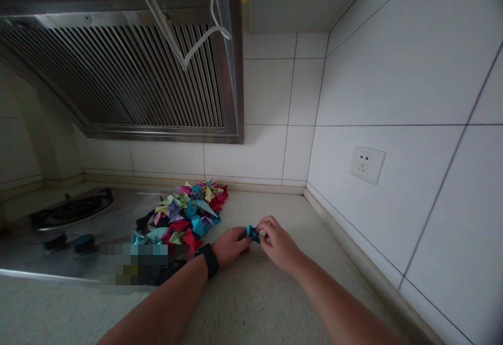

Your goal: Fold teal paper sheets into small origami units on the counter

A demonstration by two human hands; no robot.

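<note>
The left hand and right hand both have a pinching grip on a small blue paper over the counter. A big pile of papers to the left looks folded already; I cannot tell how much folding the blue one has left.

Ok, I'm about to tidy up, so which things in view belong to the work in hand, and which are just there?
Part of the work:
small blue piece, held by the left hand and right hand
colourful folded-paper pile, probably, judging by its closeness

Just there:
gas stove
range hood
white cable, hanging before the hood
wall socket
</note>
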